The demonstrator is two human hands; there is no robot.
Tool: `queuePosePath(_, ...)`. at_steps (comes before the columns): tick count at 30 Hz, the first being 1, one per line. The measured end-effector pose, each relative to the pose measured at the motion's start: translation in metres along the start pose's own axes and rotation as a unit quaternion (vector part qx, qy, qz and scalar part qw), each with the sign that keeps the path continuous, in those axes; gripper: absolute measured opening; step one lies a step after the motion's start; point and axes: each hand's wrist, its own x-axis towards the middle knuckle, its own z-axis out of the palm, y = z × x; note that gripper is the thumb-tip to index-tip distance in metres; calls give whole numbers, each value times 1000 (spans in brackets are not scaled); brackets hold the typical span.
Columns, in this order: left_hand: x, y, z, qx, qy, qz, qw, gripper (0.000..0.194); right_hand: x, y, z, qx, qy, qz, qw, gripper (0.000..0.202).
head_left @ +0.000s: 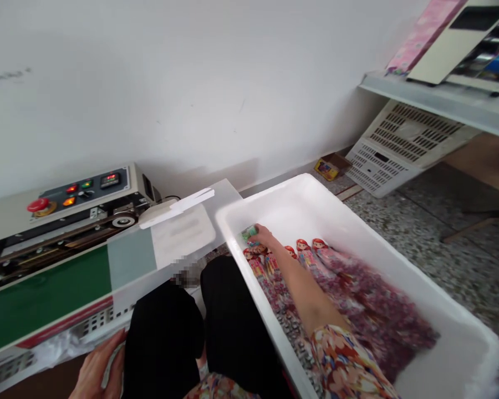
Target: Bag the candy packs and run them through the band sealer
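My right hand [263, 237] reaches into the near left corner of a long white bin [286, 205], its fingers closed round a small green packet [248, 233]. Beside and below it in the bin lie rows of flat packets with red-haired doll figures [303, 249], and the bin's far side holds many pink packs [382, 305]. At the lower left, my left hand [102, 368] rests by my leg, its fingers close together around a thin whitish edge too small to name.
A sealing machine [87, 191] with a red button and lit displays stands at the left, beside a green conveyor belt [54, 293]. White crates [399, 144] and a small box [331, 166] sit on the floor, near a shelf [432, 97] holding another machine.
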Motion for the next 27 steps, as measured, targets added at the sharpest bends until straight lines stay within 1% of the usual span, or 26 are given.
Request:
queuePosePath(3, 8, 13, -1, -4, -1, 10, 1000, 37, -5, 3, -2, 108, -13, 28, 994, 28)
queuePosePath(6, 17, 24, -2, -3, 13, 29, 999, 35, -15, 4, -17, 206, 25, 41, 977, 39)
queuePosePath(8, 24, 34, -2, -3, 28, 51, 998, 34, -24, 3, -37, 254, 68, 44, 964, 45)
queuePosePath(11, 37, 56, 3, -19, 38, 92, 995, 34, -41, -4, -77, 299, 130, 40, 944, 49)
queuePosePath(13, 49, 75, 8, -37, 36, 114, 992, 34, -53, -18, -103, 318, 156, 32, 935, 49)
queuePosePath(14, 56, 86, 12, -49, 33, 124, 990, 34, -59, -30, -113, 326, 160, 25, 931, 50)
queuePosePath(16, 73, 109, 20, -76, 27, 142, 987, 33, -68, -60, -123, 344, 142, 3, 928, 49)
queuePosePath(17, 83, 121, 25, -90, 25, 150, 984, 32, -71, -79, -122, 352, 117, -10, 928, 49)
queuePosePath(19, 106, 146, 34, -114, 21, 160, 980, 31, -73, -118, -108, 357, 49, -33, 932, 48)
queuePosePath(20, 118, 157, 38, -126, 13, 158, 979, 31, -72, -137, -96, 353, 11, -40, 935, 47)
queuePosePath(22, 142, 174, 43, -158, -6, 137, 978, 31, -69, -171, -66, 341, -56, -53, 937, 48)
queuePosePath(24, 164, 183, 46, -190, -18, 94, 977, 34, -65, -196, -32, 329, -100, -65, 937, 48)
queuePosePath(25, 173, 183, 47, -207, -23, 66, 976, 36, -62, -204, -17, 324, -113, -71, 936, 47)
queuePosePath(27, 187, 178, 48, -249, -31, 4, 968, 39, -58, -215, 10, 315, -126, -79, 937, 46)
